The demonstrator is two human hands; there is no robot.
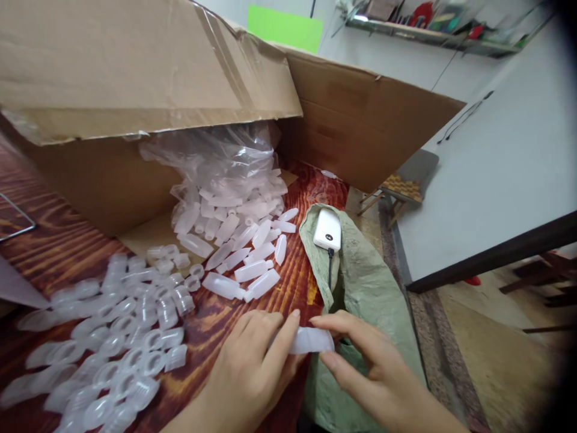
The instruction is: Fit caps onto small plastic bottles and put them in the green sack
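Note:
My left hand [256,355] is closed round one end of a small translucent white plastic bottle [311,340], over the table's front edge. Thumb and index finger of my right hand [369,361] pinch the bottle's other end from above and below. Part of the bottle is hidden behind my left fingers. Just beyond my hands, a pile of similar bottles [256,270] spills from a clear plastic bag [225,150] onto the table. Left of my left hand lie many ribbed translucent plastic pieces [130,337] with round openings.
A large cardboard box [351,114] lies open-sided around the bag. On the red wood-patterned table [311,186], a green cloth [383,288] drapes at the right under a white power bank [327,228] with a black cable. A chair [401,186] stands beyond; a shelf [433,30] hangs on the wall.

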